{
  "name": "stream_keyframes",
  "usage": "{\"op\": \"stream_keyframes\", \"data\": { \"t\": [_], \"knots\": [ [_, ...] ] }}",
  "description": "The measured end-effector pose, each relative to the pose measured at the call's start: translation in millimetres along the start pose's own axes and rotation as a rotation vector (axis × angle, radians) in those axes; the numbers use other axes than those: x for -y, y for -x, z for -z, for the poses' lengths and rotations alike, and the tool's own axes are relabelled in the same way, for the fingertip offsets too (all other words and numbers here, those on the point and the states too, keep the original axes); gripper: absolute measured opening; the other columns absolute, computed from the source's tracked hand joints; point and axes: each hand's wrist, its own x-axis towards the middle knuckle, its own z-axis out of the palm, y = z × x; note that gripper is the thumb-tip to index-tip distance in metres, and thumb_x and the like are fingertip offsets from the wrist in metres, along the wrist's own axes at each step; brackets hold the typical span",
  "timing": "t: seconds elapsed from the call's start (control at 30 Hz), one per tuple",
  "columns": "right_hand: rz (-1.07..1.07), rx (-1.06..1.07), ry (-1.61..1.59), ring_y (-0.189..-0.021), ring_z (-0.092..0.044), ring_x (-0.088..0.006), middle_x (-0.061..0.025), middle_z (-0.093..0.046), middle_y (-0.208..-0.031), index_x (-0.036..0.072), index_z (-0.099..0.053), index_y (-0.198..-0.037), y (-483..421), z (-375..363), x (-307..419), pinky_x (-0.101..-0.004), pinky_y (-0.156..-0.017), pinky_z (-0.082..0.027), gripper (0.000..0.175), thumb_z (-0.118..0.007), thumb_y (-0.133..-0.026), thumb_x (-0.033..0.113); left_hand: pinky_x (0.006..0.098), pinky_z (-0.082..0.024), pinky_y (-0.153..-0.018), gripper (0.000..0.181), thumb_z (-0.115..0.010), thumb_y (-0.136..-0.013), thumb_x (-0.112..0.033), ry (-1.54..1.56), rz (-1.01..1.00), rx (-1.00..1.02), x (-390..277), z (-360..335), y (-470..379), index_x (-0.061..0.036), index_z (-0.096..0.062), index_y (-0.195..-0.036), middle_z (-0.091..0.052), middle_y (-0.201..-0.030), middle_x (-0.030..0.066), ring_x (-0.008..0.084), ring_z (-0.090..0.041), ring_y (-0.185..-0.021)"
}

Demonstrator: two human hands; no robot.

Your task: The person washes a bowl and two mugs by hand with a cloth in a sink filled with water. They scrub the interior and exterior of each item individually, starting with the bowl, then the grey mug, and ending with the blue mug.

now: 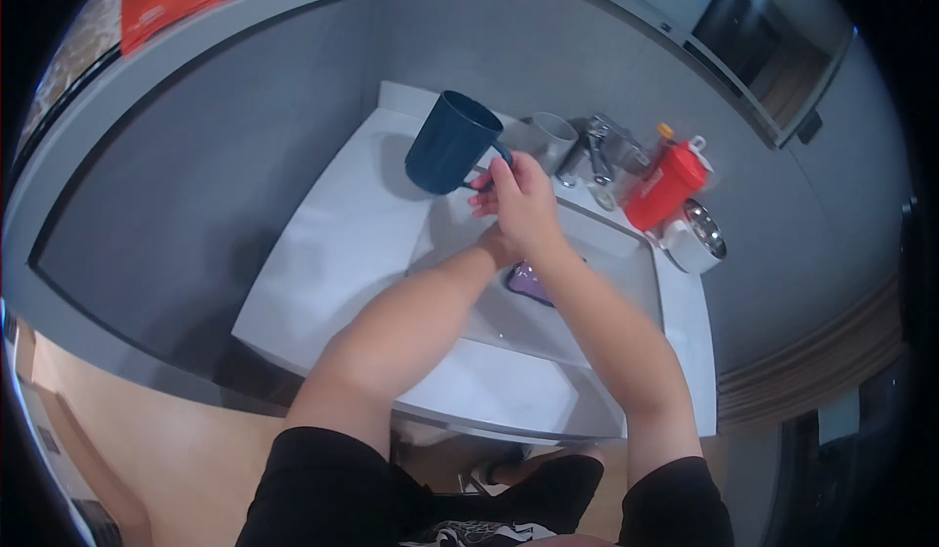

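Observation:
A dark teal mug [451, 143] is tilted above the back left of the white countertop [330, 231]. Its handle is held by my right hand [524, 198], whose arm comes in from the right. My left hand [502, 242] is mostly hidden behind the right wrist, so its fingers' hold cannot be made out. Below both hands, a purple item with a dark rim [530, 283] lies in the white sink basin [609, 275], partly covered by my right forearm.
Behind the basin stand a pale cup [552, 136], a chrome faucet [590, 154], a red bottle [669, 184] and a white metal-lined cup [693, 239]. An orange detergent bag [183, 4] rests on the upper left ledge. A mirrored cabinet [763, 40] hangs upper right.

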Motion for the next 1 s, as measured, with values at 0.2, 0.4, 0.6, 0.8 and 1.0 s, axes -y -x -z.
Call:
{"op": "stream_keyframes", "data": {
  "t": [0.2,0.4,0.6,0.8,1.0],
  "knots": [
    [-0.164,0.038,-0.36,-0.062,-0.063,-0.0186,-0.011,-0.063,-0.084,0.002,-0.052,-0.104,74,81,9,-0.0311,-0.054,-0.051,0.023,-0.049,-0.103,0.025,0.0384,-0.052,-0.09,0.034,-0.045,-0.101,-0.031,1.692,0.847,0.092,10,55,23,-0.0108,-0.057,-0.127,-0.064,-0.112,0.0068,0.0209,-0.062,-0.104],
    [-0.333,0.024,-0.412,-0.061,-0.06,-0.0142,-0.0076,-0.064,-0.084,0.003,-0.055,-0.11,68,123,-24,-0.0261,-0.05,-0.047,0.026,-0.046,-0.104,0.027,0.0394,-0.054,-0.09,0.053,-0.049,-0.098,-0.053,2.335,0.652,-0.002,43,17,24,-0.0143,-0.055,-0.133,-0.061,-0.128,0.0089,0.0211,-0.064,-0.11],
    [-0.463,-0.027,-0.293,-0.061,-0.056,-0.0126,-0.0076,-0.066,-0.088,0.001,-0.056,-0.117,62,152,-52,-0.026,-0.05,-0.045,0.032,-0.046,-0.103,0.028,0.0436,-0.052,-0.096,0.074,-0.046,-0.093,-0.067,2.392,0.638,0.33,15,59,24,-0.0078,-0.051,-0.136,-0.062,-0.127,0.0123,0.0245,-0.063,-0.112],
    [-0.533,-0.013,-0.278,-0.069,-0.06,-0.0157,-0.0085,-0.066,-0.09,0.002,-0.056,-0.12,62,138,-58,-0.0289,-0.056,-0.05,0.036,-0.048,-0.102,0.032,0.0412,-0.059,-0.081,0.062,-0.069,-0.088,-0.047,2.13,0.692,0.278,25,38,27,-0.0018,-0.053,-0.128,-0.067,-0.111,0.014,0.0232,-0.07,-0.093],
    [-0.253,0.182,0.939,-0.107,-0.064,-0.0325,-0.0169,-0.066,-0.12,0.004,-0.061,-0.124,61,158,-102,-0.0456,-0.091,-0.051,0.04,-0.053,-0.092,0.027,0.037,-0.059,-0.075,0.054,-0.079,-0.081,-0.034,1.919,0.95,0.165,33,36,22,0.0042,-0.06,-0.114,-0.069,-0.098,0.0117,0.0213,-0.07,-0.083]
  ]
}}
